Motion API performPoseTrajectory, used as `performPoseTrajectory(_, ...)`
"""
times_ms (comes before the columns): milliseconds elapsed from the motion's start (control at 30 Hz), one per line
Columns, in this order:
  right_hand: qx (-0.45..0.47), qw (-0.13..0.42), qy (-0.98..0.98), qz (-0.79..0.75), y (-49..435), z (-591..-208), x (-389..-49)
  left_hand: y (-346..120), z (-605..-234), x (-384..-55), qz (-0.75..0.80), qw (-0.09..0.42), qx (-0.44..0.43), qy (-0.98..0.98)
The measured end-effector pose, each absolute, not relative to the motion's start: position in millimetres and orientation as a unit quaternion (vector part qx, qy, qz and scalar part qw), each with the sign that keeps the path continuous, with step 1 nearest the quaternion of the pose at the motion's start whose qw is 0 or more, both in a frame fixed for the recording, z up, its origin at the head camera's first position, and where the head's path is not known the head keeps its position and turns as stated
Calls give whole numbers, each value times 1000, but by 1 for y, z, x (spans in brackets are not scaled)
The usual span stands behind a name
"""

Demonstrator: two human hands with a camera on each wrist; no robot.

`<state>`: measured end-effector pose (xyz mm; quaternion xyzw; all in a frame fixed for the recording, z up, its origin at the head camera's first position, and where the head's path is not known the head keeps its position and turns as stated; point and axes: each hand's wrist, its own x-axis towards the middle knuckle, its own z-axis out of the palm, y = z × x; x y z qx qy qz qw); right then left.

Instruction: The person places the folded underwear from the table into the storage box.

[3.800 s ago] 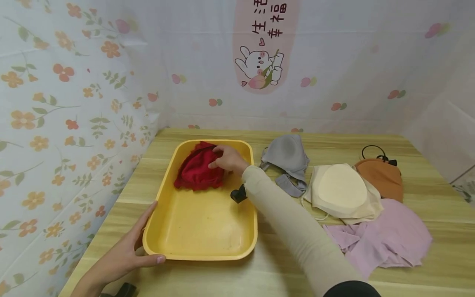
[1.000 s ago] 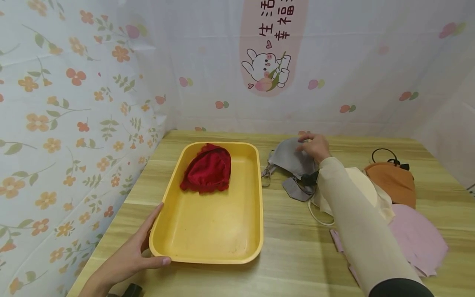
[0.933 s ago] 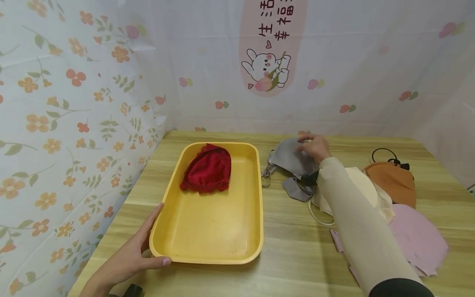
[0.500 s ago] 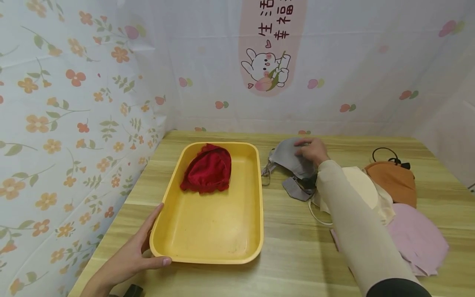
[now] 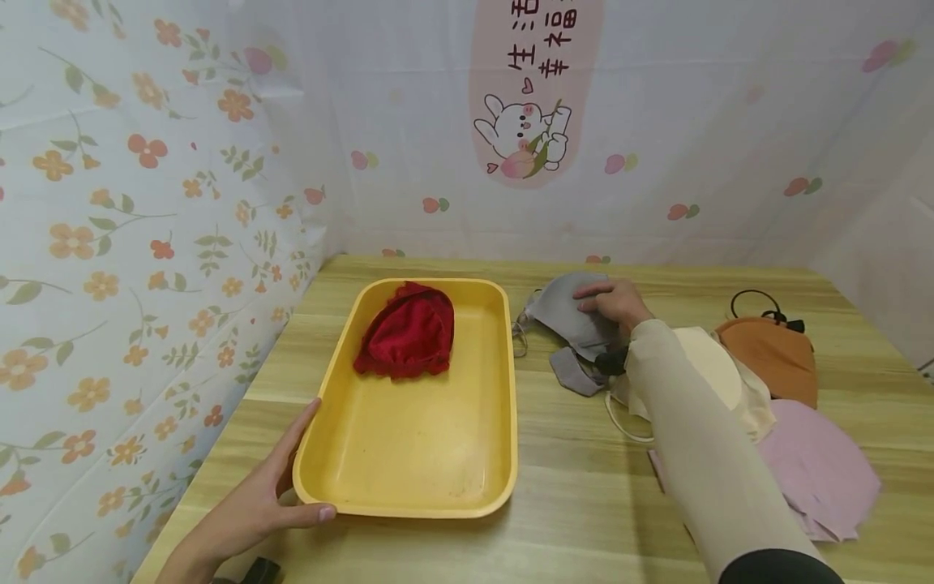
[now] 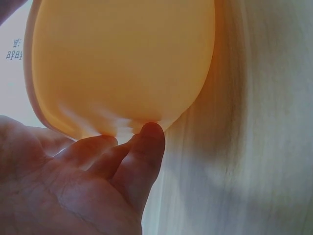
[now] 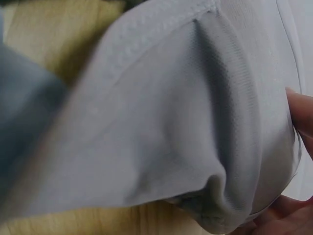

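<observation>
A yellow plastic tray (image 5: 409,446) rests on the table with a folded red bra (image 5: 409,334) in its far left part. My left hand (image 5: 251,507) holds the tray's near left corner, thumb at the front side and fingers along the left. In the left wrist view, the fingertips (image 6: 152,131) press against the outer wall. Right of the tray, my right hand (image 5: 619,304) grips the far right edge of a folded grey bra (image 5: 560,310). Its cloth (image 7: 161,122) fills the right wrist view, a finger on one face and the thumb below. The straps trail on the table.
Further right lie a cream bra (image 5: 711,369), partly behind my right sleeve, a brown one (image 5: 773,353) with a black cord loop, and a lilac one (image 5: 820,462). Floral cloth walls (image 5: 146,284) stand behind and to the left of the wooden table (image 5: 576,487).
My right hand has left the red bra in the tray and moved right to the grey bra. Lately it has shifted slightly left, closing on the cloth. My left hand stays at the tray corner.
</observation>
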<state>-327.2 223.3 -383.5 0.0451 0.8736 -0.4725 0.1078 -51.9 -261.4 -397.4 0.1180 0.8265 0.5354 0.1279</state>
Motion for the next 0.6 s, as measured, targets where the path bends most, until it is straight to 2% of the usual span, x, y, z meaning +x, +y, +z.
performPoseTrajectory(600,47,102,868,-484,221,-382,-324,-262,-398,-52,539,131,115,824)
